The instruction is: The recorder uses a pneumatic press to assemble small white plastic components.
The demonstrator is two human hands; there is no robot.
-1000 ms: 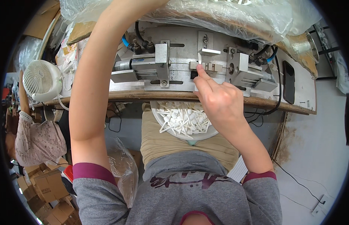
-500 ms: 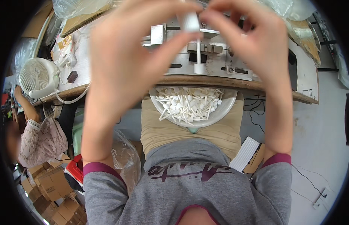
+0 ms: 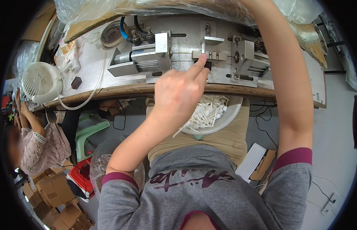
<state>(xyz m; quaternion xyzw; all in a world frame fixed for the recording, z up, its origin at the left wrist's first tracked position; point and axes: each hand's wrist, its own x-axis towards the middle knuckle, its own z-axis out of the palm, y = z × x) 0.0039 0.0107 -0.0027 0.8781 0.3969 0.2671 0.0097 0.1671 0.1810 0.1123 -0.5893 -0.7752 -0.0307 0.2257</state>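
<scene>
My left hand point(image 3: 179, 91) reaches over the table edge to the metal fixture. Its index finger is stretched forward, with the tip on a small grooved clamp block point(image 3: 220, 56). Just past that fingertip, a short length of white plastic stick point(image 3: 203, 47) shows in the block. The other fingers are curled, and the thumb and the near end of the stick are hidden under the hand. My right forearm point(image 3: 291, 73) runs up past the top edge, so the right hand itself is out of the picture. In my lap sits a white bowl point(image 3: 235, 111) full of white plastic sticks point(image 3: 211, 112) with blocky ends.
Metal cylinders point(image 3: 144, 61) with hoses stand left of the block, and another metal unit point(image 3: 249, 57) stands right. A tape roll point(image 3: 112, 33), a white fan point(image 3: 40, 81) and clear plastic sheeting point(image 3: 147, 7) are around. At far left sits another person point(image 3: 46, 147).
Both hands were raised and blurred above the fixture with a white piece between them. The left has come down to the clamp block; the right has gone beyond the top edge.
</scene>
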